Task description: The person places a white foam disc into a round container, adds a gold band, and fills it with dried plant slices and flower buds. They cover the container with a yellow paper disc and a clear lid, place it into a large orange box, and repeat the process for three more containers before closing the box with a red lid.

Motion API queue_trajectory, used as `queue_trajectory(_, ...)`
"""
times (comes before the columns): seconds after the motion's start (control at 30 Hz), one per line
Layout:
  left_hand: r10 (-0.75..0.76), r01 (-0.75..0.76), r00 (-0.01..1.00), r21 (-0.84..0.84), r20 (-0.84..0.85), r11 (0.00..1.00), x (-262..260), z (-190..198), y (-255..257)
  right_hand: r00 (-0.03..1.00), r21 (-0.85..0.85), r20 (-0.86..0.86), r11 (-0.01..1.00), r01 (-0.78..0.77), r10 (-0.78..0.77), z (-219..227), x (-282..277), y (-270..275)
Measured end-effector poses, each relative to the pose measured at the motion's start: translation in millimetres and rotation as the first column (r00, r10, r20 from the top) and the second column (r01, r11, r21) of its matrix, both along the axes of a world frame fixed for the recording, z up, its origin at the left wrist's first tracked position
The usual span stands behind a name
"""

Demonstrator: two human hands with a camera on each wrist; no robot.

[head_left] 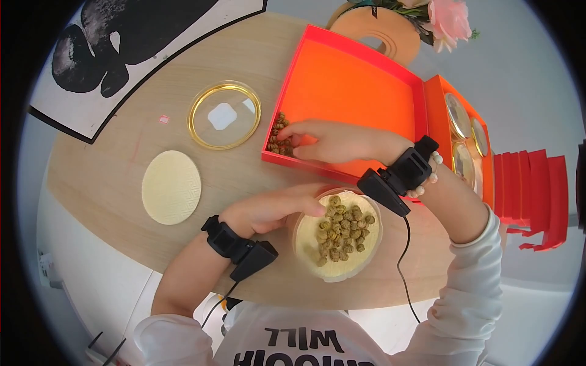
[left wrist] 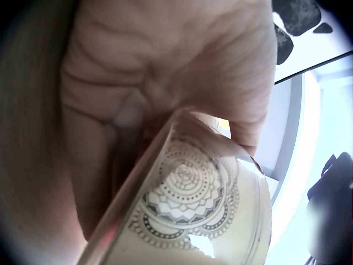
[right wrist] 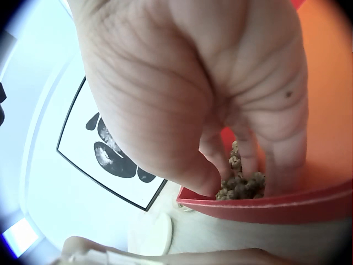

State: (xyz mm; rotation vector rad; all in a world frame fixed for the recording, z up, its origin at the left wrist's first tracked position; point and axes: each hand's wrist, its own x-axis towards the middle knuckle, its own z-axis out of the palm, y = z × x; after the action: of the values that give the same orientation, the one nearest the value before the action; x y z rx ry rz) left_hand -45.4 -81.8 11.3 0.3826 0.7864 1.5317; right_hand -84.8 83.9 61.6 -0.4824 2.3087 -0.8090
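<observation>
My left hand (head_left: 268, 210) grips a clear round tub (head_left: 295, 235) by its side, thumb over the rim. In the left wrist view a dark mandala pattern shows on the tub's wall. Several brownish-green dried balls (head_left: 345, 229) lie on the pale surface inside it. My right hand (head_left: 342, 141) reaches into the near left corner of a shallow red box with an orange inside (head_left: 360, 79). More dried balls (right wrist: 240, 186) are heaped there, and its thumb and spread fingers come down around them in the right wrist view.
A clear lid with a gold rim (head_left: 255, 116) and a pale round disc (head_left: 171, 187) lie left of the box. An orange tray (head_left: 436, 97) with several gold-rimmed round containers stands at the right, near red folded pieces (head_left: 531, 192). Pink flowers (head_left: 448, 21) are at the back.
</observation>
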Motion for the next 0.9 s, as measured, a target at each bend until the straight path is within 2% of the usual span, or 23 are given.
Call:
queue_trajectory(0.07, -0.011, 0.011, 1.0, 0.031, -0.002, 0.999, 0, -7, 2, 0.999, 0.006, -0.01, 0.999, -0.037, 0.038, -2, -4, -2)
queue_trajectory(0.17, 0.009, -0.01, 1.0, 0.034, 0.013, 0.999, 1, -6, 2, 0.995, -0.05, 0.1, 0.999, -0.02, 0.025, -6, -9, -3)
queue_trajectory(0.27, 0.0, 0.0, 1.0, 0.012, 0.007, 1.0, 1, -2, 1, 0.99, -0.018, 0.141, 1.0, -0.014, 0.017, -3, -9, -4)
queue_trajectory(0.37, 0.017, -0.017, 1.0, 0.021, -0.002, 1.0, 1, -6, 2, 0.991, 0.014, -0.033, 0.992, -0.128, 0.128, -3, -9, 2)
queue_trajectory(0.47, 0.021, -0.021, 1.0, 0.036, 0.004, 0.999, 0, -1, 1, 0.988, 0.021, 0.151, 0.999, 0.039, -0.042, 7, -4, 3)
queue_trajectory(0.57, 0.041, -0.041, 0.999, 0.024, -0.008, 0.999, 1, 0, 1, 0.991, -0.03, 0.1, 0.995, 0.097, -0.094, -3, -4, 14)
queue_trajectory(0.67, 0.048, -0.048, 0.999, 0.041, 0.004, 0.998, 0, -6, 0, 0.986, 0.004, 0.129, 0.994, 0.105, -0.105, -1, 0, 18)
queue_trajectory(0.77, 0.043, -0.042, 0.999, 0.032, -0.002, 0.999, 0, -13, 0, 0.998, 0.03, 0.054, 0.999, 0.039, -0.041, 1, 7, 20)
queue_trajectory(0.9, 0.037, -0.036, 0.999, 0.02, -0.015, 0.999, 0, -13, 1, 0.999, 0.02, 0.037, 0.999, 0.03, -0.031, -4, 8, 23)
